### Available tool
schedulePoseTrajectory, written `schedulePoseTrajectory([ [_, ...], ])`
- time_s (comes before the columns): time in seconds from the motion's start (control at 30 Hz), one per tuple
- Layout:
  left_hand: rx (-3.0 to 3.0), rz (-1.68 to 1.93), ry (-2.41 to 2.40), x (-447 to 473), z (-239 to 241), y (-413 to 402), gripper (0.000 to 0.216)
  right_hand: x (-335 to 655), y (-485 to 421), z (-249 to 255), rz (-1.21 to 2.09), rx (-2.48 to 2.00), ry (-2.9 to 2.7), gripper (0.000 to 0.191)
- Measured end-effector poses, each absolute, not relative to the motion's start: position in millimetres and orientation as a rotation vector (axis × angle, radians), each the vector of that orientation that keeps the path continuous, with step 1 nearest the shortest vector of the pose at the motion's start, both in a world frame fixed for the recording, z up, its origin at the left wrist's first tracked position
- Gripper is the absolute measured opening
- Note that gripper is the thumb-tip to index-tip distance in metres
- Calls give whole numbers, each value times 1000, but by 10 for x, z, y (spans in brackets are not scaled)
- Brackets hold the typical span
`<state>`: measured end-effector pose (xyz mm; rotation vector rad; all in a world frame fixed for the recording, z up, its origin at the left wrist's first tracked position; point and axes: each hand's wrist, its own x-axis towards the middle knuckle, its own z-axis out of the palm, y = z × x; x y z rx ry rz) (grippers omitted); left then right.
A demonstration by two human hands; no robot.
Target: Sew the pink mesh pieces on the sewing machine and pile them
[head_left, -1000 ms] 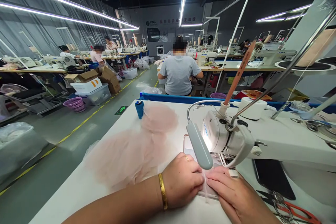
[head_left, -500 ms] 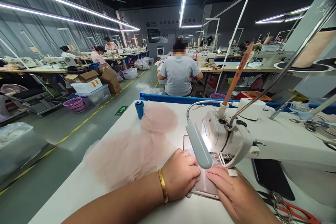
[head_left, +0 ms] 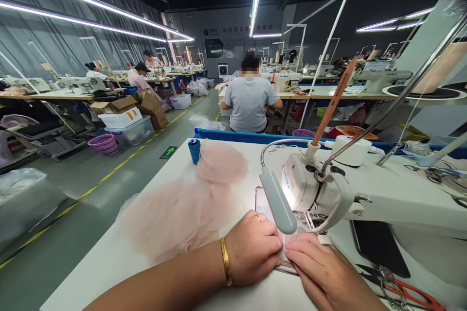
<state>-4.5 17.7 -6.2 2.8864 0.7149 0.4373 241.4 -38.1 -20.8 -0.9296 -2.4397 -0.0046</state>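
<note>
At the sewing machine (head_left: 297, 180), my left hand (head_left: 253, 248) has its fingers curled and pinched on a small piece of sheer pink fabric (head_left: 281, 251). My right hand (head_left: 324, 265) faces it from the other side, fingers pressed together on the same piece. Both hands rest over the plate beside the needle area; the needle is hidden behind the grey lamp (head_left: 279, 201). More sheer pink fabric (head_left: 175, 218) lies in a loose heap to the left of my left hand. A gold bangle (head_left: 225, 261) circles my left wrist.
Right of the machine head lie a black phone (head_left: 379, 248) and orange-handled scissors (head_left: 416, 294). A blue thread cone (head_left: 194, 151) stands at the table's far left corner. A pencil (head_left: 335, 92) sticks up from the machine. A co-worker (head_left: 250, 102) sits ahead, back turned.
My left hand has shifted slightly right and toward me, my right hand slightly toward me. Less of the pink piece shows between them. The fabric heap has stayed put.
</note>
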Motion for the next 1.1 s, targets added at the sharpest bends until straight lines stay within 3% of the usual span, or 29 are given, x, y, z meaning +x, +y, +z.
schedulePoseTrajectory([
  [0.23, 2717, 448, 877, 42, -124, 215, 61, 2366, -349, -393, 39, -1120, -2204, 27],
  [0.4, 2671, 605, 972, 169, -48, 180, 45, 2400, -329, -499, 123, -1281, -2022, 14],
  [0.6, 2709, 850, 990, 266, -79, 143, 18, 2380, -325, -478, 59, -1225, -1984, 13],
  [0.9, 2842, 1008, 994, 254, -144, 140, 12, 2199, -368, -236, -189, -999, -2013, 17],
  [1.0, 2903, 868, 902, 184, -126, 145, 6, 2236, -368, -239, -215, -994, -2050, 16],
  [1.1, 2963, 674, 734, 93, -136, 128, 20, 2288, -381, -247, -158, -916, -2218, 20],
])
